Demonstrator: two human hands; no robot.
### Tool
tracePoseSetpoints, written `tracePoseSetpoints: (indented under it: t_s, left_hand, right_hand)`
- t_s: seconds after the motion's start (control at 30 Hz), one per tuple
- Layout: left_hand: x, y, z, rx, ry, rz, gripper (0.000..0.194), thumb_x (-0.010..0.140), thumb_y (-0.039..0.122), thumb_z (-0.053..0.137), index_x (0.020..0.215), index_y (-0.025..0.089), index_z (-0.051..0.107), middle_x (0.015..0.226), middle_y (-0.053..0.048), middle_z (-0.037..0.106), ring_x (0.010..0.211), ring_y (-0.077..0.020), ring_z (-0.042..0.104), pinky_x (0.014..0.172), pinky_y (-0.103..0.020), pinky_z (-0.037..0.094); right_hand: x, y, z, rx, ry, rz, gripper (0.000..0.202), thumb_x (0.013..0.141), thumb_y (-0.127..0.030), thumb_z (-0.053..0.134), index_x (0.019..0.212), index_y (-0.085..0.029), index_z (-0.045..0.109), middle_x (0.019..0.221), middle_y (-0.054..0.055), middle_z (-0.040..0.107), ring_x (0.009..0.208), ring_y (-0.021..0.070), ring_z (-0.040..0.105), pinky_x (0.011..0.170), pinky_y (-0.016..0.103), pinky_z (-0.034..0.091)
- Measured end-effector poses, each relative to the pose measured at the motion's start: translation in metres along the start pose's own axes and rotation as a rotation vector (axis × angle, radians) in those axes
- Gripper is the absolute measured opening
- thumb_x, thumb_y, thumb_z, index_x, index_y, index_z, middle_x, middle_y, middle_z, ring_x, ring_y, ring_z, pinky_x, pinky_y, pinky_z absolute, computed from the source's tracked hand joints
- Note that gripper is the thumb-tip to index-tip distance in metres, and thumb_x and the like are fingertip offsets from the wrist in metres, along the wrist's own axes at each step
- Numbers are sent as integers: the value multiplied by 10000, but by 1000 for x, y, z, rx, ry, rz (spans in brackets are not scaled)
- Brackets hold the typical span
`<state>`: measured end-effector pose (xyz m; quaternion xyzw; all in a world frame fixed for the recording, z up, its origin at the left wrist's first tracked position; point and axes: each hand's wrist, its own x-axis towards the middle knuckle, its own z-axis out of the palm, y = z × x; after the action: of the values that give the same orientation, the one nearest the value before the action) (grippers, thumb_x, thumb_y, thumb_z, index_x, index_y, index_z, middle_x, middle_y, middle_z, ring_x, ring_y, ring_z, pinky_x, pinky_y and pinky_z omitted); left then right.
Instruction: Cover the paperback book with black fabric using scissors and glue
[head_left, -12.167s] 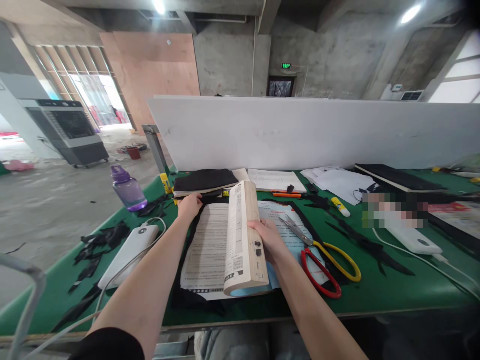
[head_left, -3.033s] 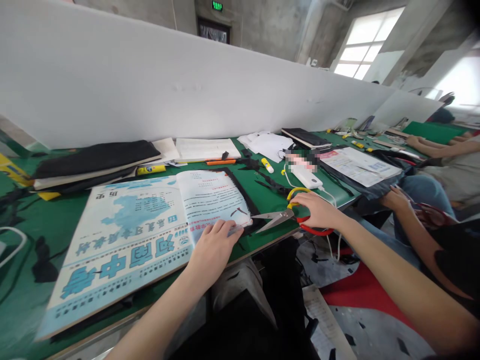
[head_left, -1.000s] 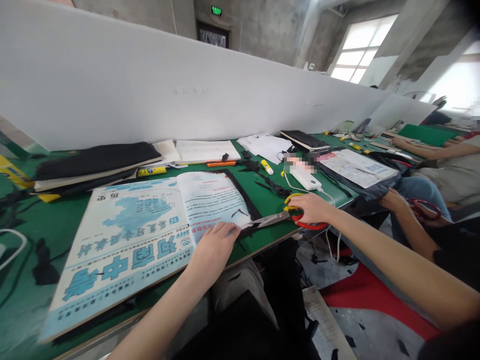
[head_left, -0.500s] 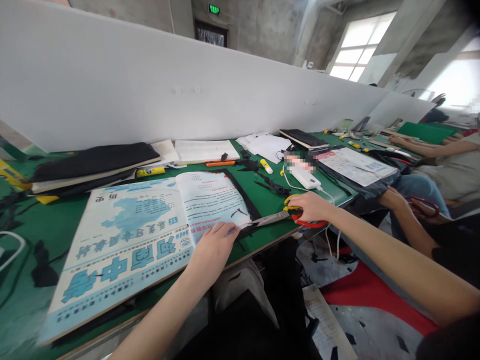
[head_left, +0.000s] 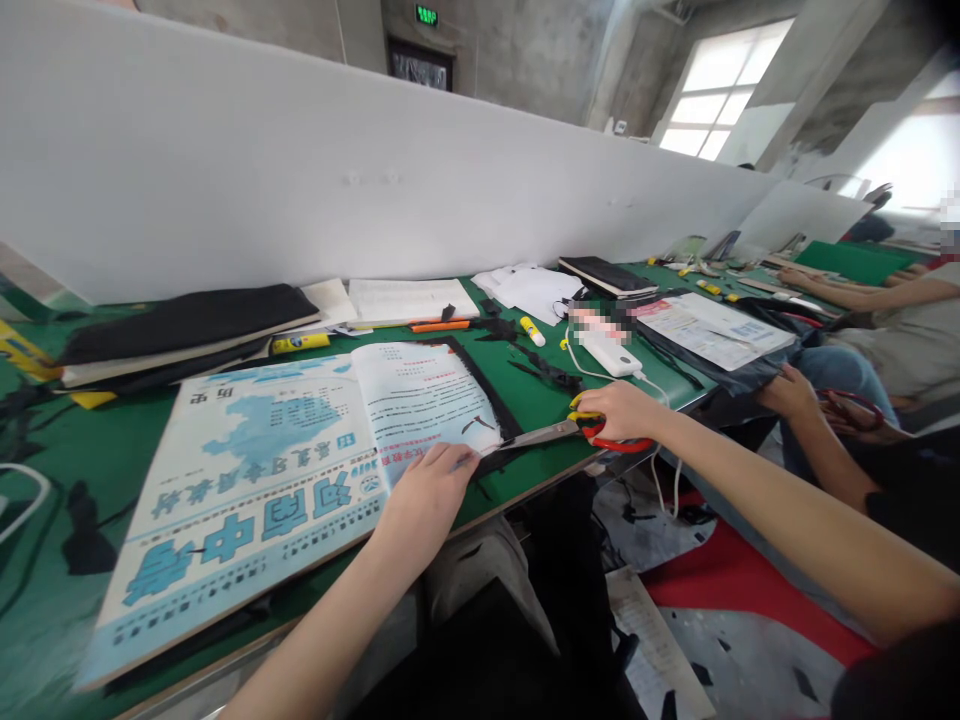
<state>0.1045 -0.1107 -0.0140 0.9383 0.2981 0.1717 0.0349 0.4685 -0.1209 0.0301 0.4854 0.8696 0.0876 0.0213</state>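
Note:
A large blue-and-white book (head_left: 247, 470) lies on the green tabletop, with a printed page (head_left: 420, 390) spread at its right side. A black sheet (head_left: 491, 385) shows from beneath that page along the right edge. At the page's near right corner, my left hand (head_left: 431, 490) is closed on the book's edge; its fingertips are partly hidden. My right hand (head_left: 621, 412) grips scissors (head_left: 540, 436) by their red and yellow handles. The blades point left, and their tips reach the page corner beside my left fingers. I cannot tell whether the blades touch the black sheet.
Behind the book are black-covered books (head_left: 187, 325), glue sticks (head_left: 532, 332), an orange cutter (head_left: 440, 326) and black scraps (head_left: 551, 372). A white device (head_left: 606, 345) with a cable lies right of them. A white partition (head_left: 300, 170) borders the table. Another person's hands (head_left: 787, 392) are at the right.
The scissor blades have closed slightly and my right hand has shifted a little. My left hand and the book stay in place.

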Motion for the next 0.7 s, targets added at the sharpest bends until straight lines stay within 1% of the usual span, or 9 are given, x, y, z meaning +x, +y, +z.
tracePoseSetpoints:
  t_s: [0.23, 0.47, 0.53, 0.6, 0.67, 0.7]
  left_hand:
    - [0, 1, -1, -17, -10, -22, 319, 918, 149, 380, 1187, 189, 547, 1175, -56, 584, 1102, -193, 505, 960, -381, 448]
    - [1, 0, -1, -6, -19, -16, 324, 908, 139, 388, 1182, 198, 551, 1168, -58, 585, 1095, -190, 507, 955, -377, 449]
    - [1, 0, -1, -8, -16, -16, 326, 911, 143, 381, 1185, 198, 549, 1167, -59, 582, 1093, -192, 505, 952, -375, 452]
    - [0, 0, -1, -10, -10, -14, 327, 916, 146, 371, 1184, 198, 550, 1165, -59, 580, 1093, -194, 502, 947, -371, 455]
    - [1, 0, 0, -11, -8, -12, 325, 918, 147, 366, 1178, 196, 554, 1167, -57, 578, 1096, -197, 497, 948, -374, 455]
    - [1, 0, 0, -9, -8, -12, 324, 918, 146, 365, 1174, 194, 556, 1171, -57, 577, 1097, -200, 494, 949, -377, 454]
  right_hand:
    - [-2, 3, 5, -17, 7, -17, 198, 672, -284, 587, 834, -213, 675, 901, 20, 708, 699, 176, 633, 585, 263, 374]
    - [-4, 1, 6, 84, 31, 5, 120, 704, -264, 588, 776, -210, 667, 893, 34, 704, 718, 174, 641, 609, 257, 408]
    - [-5, 1, 7, 149, 78, 61, 106, 683, -278, 625, 759, -215, 664, 887, 36, 705, 740, 189, 649, 632, 264, 433]
    - [-5, 0, 7, 216, 161, 145, 146, 651, -289, 665, 780, -219, 664, 922, 44, 704, 812, 215, 657, 687, 280, 465]
    - [-3, -2, 6, 250, 249, 228, 203, 666, -300, 662, 852, -218, 661, 995, 59, 693, 885, 235, 653, 739, 303, 486]
    - [-2, -4, 5, 266, 294, 273, 220, 692, -309, 646, 891, -216, 656, 1012, 64, 688, 890, 237, 652, 745, 312, 492]
